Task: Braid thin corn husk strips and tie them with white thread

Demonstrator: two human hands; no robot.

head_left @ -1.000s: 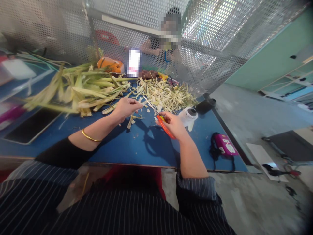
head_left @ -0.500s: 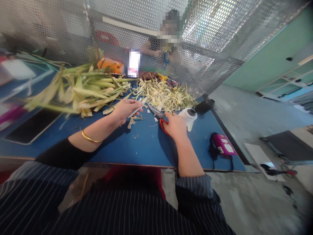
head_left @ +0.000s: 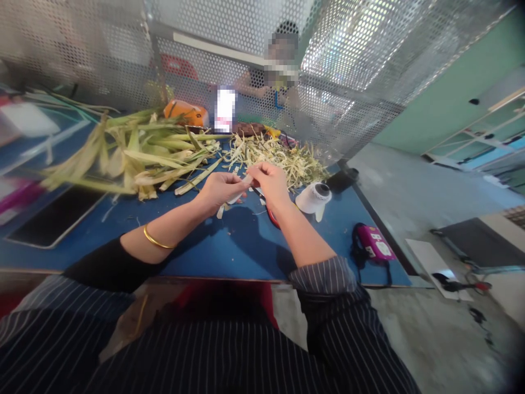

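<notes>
My left hand (head_left: 222, 192) pinches a pale strip of husk (head_left: 247, 179) between thumb and fingers. The other end of this strip is pinched by my right hand (head_left: 270, 183), so both hands meet close together above the blue table. Beneath my right wrist lie red-handled scissors (head_left: 272, 218), mostly covered by the hand and forearm. Just beyond my hands spreads a heap of shredded husk strips (head_left: 283, 156). Long green-yellow corn husks (head_left: 151, 150) are piled to the left. A white cone of thread (head_left: 312, 198) stands right of my right hand.
On the blue table (head_left: 246, 251) stand a lit phone (head_left: 225, 108), an orange packet (head_left: 186, 113) and a dark cylinder (head_left: 343, 179). A purple box with a black strap (head_left: 375, 242) lies near the right edge. Behind the perforated metal screen (head_left: 348, 49) sits another person (head_left: 262, 82).
My right hand has let go of the scissors, leaving them on the table. It has moved up and left to the husk strip in my left hand and now pinches it too.
</notes>
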